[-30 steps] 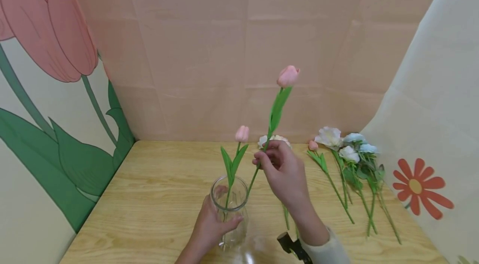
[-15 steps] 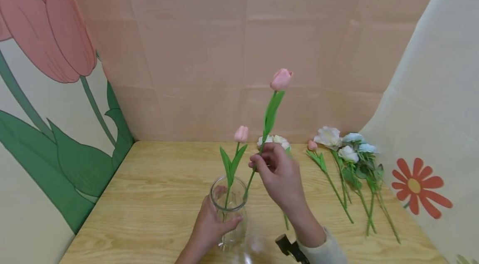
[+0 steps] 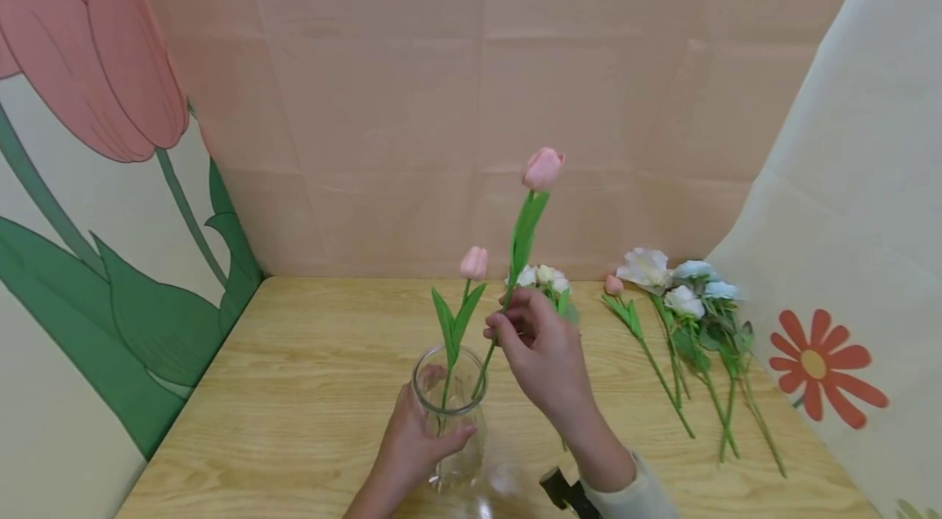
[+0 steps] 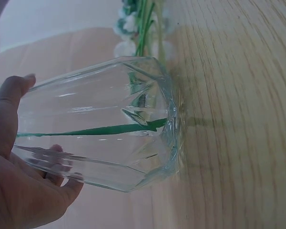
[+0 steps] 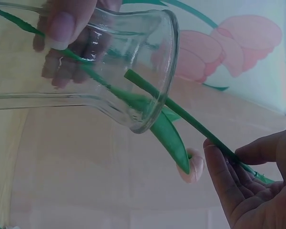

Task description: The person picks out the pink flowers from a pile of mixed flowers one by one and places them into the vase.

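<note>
A clear glass vase (image 3: 459, 454) stands on the wooden table, its faceted base at the tabletop in the left wrist view. My left hand (image 3: 415, 441) grips it around the neck, fingers behind and thumb in front. One pink tulip (image 3: 474, 263) leans in the vase, its green stem (image 4: 95, 131) reaching the bottom. My right hand (image 3: 545, 347) pinches the stem of a second pink tulip (image 3: 543, 170) between thumb and fingers. In the right wrist view, the cut end of that stem (image 5: 145, 83) is just inside the vase's mouth.
On the right of the table (image 3: 309, 388) lie several artificial flowers: a pink tulip (image 3: 614, 284), a large white bloom (image 3: 645, 268) and blue ones (image 3: 721, 290). More white flowers (image 3: 552, 278) lie behind my right hand. Printed cloths hang at the back and sides.
My right hand has moved left and slightly down with the second tulip, bringing its stem end into the vase's mouth. The left hand and vase have stayed put.
</note>
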The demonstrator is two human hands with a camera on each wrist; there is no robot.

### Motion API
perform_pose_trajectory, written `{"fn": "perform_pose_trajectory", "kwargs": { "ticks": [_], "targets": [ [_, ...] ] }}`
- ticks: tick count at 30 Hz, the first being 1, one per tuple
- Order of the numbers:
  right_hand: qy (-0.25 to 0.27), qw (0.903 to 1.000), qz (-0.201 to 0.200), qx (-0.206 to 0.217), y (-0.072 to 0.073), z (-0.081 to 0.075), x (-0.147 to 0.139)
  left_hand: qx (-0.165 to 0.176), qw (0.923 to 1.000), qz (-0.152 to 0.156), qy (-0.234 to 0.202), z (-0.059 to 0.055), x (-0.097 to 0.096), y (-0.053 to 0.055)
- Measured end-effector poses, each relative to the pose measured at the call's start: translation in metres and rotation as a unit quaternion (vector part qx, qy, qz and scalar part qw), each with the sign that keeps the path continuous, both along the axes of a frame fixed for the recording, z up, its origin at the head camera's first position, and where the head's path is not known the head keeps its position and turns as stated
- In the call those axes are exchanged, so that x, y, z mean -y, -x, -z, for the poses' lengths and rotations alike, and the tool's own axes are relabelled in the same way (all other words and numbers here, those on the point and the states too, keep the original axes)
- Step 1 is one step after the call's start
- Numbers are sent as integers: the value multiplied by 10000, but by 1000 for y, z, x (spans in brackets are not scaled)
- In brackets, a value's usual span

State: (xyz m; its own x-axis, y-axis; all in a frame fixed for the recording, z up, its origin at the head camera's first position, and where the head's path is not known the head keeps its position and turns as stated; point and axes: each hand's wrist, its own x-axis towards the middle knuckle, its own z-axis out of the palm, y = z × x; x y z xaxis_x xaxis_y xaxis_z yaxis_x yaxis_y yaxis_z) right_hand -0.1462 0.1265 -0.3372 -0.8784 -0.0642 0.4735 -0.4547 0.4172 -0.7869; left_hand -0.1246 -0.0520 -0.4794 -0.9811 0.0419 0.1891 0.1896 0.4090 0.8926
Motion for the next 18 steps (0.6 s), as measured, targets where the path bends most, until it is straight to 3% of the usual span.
{"fn": "perform_pose_trajectory", "kwargs": {
  "ticks": [10,18],
  "targets": [
    [-181,9998,0,-127,-1,8,2,-122,9999,-19,77,2,0,2],
    [-267,9996,-14,55,-1,15,4,-105,9999,-45,9,2,0,2]
  ]
}}
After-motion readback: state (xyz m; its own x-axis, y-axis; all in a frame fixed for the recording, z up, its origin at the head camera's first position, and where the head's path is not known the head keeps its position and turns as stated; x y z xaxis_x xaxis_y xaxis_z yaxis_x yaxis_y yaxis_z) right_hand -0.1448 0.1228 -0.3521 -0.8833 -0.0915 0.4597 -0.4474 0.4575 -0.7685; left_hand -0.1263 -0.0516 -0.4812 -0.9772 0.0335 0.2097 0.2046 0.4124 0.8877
